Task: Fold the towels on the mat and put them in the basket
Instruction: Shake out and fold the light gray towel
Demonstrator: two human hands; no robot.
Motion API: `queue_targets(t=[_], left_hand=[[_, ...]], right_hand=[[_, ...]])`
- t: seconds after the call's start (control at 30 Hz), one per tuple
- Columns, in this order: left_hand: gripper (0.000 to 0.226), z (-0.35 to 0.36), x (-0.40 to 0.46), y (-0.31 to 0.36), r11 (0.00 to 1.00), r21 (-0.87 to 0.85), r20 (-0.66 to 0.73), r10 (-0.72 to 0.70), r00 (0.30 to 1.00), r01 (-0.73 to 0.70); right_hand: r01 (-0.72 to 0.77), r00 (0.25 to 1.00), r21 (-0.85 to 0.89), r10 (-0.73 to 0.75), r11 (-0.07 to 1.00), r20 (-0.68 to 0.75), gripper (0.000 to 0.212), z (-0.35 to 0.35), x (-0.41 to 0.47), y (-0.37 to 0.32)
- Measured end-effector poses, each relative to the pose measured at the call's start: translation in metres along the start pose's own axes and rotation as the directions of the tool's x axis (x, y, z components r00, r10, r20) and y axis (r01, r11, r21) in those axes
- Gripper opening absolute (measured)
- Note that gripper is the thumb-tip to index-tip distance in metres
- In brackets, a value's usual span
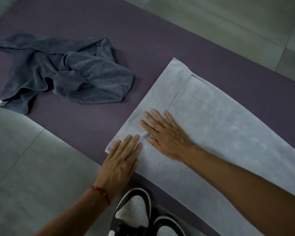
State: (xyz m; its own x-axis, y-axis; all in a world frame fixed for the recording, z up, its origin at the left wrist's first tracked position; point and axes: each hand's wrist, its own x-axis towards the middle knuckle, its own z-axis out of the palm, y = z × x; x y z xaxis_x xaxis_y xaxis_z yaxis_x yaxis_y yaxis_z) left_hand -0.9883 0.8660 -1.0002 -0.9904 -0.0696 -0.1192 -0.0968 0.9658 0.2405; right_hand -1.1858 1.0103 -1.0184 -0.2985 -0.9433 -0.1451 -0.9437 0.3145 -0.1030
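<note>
Both hands lie flat, fingers straight, gripping nothing: the left hand presses the near corner of the pale towel, and the right hand rests just beyond it, palm down on the cloth. Between their fingertips the fabric bunches into a small wrinkle, so I judge they are smoothing it out and pinning the layers so the fold keeps its shape.

Under the hands the pale towel stretches away to the right along the mat, already doubled lengthwise by the look of the seam running up from the right hand's fingers toward the far corner. It likely needs further folds across its length before it is compact enough to store.

Off to the left of the hands, well apart from them, the dark towel sits crumpled on the mat, untouched and unfolded, a white tag showing at its near edge.

No basket is in sight from here, so neither towel is put away.

Below the hands, a pair of shoes stands at the mat's near edge; the left wrist wears a red cord.
</note>
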Motion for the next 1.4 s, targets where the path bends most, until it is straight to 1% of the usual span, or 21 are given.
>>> queue_targets(t=[0.07, 0.13, 0.23, 0.3, 0.37, 0.43, 0.5, 0.53, 0.57, 0.6, 0.67, 0.73, 0.83, 0.87, 0.97, 1.03, 1.07, 1.17, 1.27, 1.33, 1.4], left_hand=[[0.052, -0.001, -0.002, 0.003, 0.999, 0.025, -0.016, -0.036, 0.999, 0.037], [0.047, -0.001, -0.002, 0.009, 0.998, 0.036, -0.042, -0.052, 0.998, 0.053], [0.045, -0.001, 0.002, 0.021, 0.995, -0.051, -0.057, -0.094, 0.994, 0.092], [0.054, -0.006, 0.007, 0.025, 0.983, -0.121, -0.015, -0.140, 0.990, 0.138], [0.060, -0.013, 0.010, 0.027, 0.977, -0.133, 0.070, -0.157, 0.985, 0.165], [0.054, -0.025, 0.008, 0.033, 0.987, -0.062, 0.161, -0.139, 0.977, 0.151], [0.049, -0.044, 0.008, 0.046, 0.987, 0.074, 0.231, -0.158, 0.960, 0.145], [0.045, -0.055, 0.010, 0.056, 0.981, 0.142, 0.264, -0.165, 0.950, 0.131], [0.042, -0.068, 0.012, 0.069, 0.976, 0.189, 0.272, -0.156, 0.949, 0.107], [0.040, -0.081, 0.016, 0.083, 0.973, 0.218, 0.272, -0.138, 0.952, 0.079], [0.040, -0.106, 0.027, 0.115, 0.975, 0.224, 0.260, -0.063, 0.964, 0.003], [0.041, -0.124, 0.035, 0.148, 0.975, 0.188, 0.277, 0.062, 0.959, -0.117], [0.041, -0.141, 0.044, 0.197, 0.950, 0.072, 0.322, 0.266, 0.908, -0.304], [0.040, -0.147, 0.048, 0.210, 0.938, 0.017, 0.346, 0.320, 0.882, -0.347], [0.036, -0.164, 0.056, 0.247, 0.903, -0.110, 0.418, 0.421, 0.805, -0.415], [0.035, -0.169, 0.065, 0.271, 0.885, -0.110, 0.426, 0.454, 0.783, -0.453], [0.035, -0.169, 0.070, 0.279, 0.880, -0.102, 0.424, 0.461, 0.780, -0.465], [0.036, -0.156, 0.090, 0.307, 0.856, -0.099, 0.437, 0.495, 0.751, -0.507], [0.036, -0.127, 0.118, 0.336, 0.847, -0.098, 0.473, 0.501, 0.725, -0.522], [0.036, -0.103, 0.140, 0.358, 0.848, -0.040, 0.470, 0.482, 0.740, -0.528], [0.037, -0.075, 0.168, 0.382, 0.842, 0.029, 0.432, 0.476, 0.766, -0.539]], right_hand=[[-0.080, 0.997, 0.005, 0.080, 0.997, -0.014, 0.064, -0.007, -0.011, -0.002], [-0.107, 0.994, 0.032, 0.107, 0.994, 0.014, 0.063, -0.009, -0.026, -0.008], [-0.171, 0.983, 0.061, 0.166, 0.983, 0.076, 0.061, -0.005, -0.061, -0.017], [-0.271, 0.961, 0.114, 0.261, 0.956, 0.090, 0.059, -0.012, -0.085, -0.019], [-0.329, 0.941, 0.178, 0.308, 0.927, 0.137, 0.057, -0.024, -0.110, -0.020], [-0.343, 0.931, 0.219, 0.299, 0.913, 0.209, 0.055, -0.039, -0.137, -0.017], [-0.353, 0.916, 0.236, 0.283, 0.905, 0.285, 0.057, -0.057, -0.163, -0.014], [-0.363, 0.909, 0.245, 0.285, 0.899, 0.303, 0.061, -0.068, -0.176, -0.013], [-0.380, 0.903, 0.249, 0.299, 0.891, 0.308, 0.064, -0.077, -0.190, -0.012], [-0.418, 0.887, 0.245, 0.334, 0.875, 0.319, 0.063, -0.088, -0.204, -0.011], [-0.527, 0.829, 0.216, 0.442, 0.822, 0.342, 0.054, -0.110, -0.234, -0.011], [-0.621, 0.769, 0.210, 0.536, 0.755, 0.348, 0.050, -0.130, -0.269, -0.011], [-0.746, 0.661, 0.230, 0.654, 0.625, 0.368, 0.045, -0.151, -0.341, -0.010], [-0.790, 0.611, 0.222, 0.703, 0.571, 0.364, 0.042, -0.154, -0.367, -0.007], [-0.914, 0.402, 0.211, 0.842, 0.346, 0.359, 0.038, -0.154, -0.435, 0.006], [-0.952, 0.279, 0.226, 0.892, 0.208, 0.355, 0.038, -0.147, -0.471, 0.016], [-0.960, 0.236, 0.229, 0.904, 0.160, 0.356, 0.038, -0.141, -0.482, 0.022], [-0.969, 0.159, 0.237, 0.915, 0.073, 0.370, 0.040, -0.117, -0.511, 0.046], [-0.969, 0.110, 0.247, 0.927, 0.019, 0.359, 0.041, -0.089, -0.533, 0.080], [-0.969, 0.093, 0.245, 0.935, 0.007, 0.342, 0.040, -0.071, -0.547, 0.105], [-0.971, 0.070, 0.240, 0.941, -0.012, 0.331, 0.039, -0.054, -0.562, 0.131]])
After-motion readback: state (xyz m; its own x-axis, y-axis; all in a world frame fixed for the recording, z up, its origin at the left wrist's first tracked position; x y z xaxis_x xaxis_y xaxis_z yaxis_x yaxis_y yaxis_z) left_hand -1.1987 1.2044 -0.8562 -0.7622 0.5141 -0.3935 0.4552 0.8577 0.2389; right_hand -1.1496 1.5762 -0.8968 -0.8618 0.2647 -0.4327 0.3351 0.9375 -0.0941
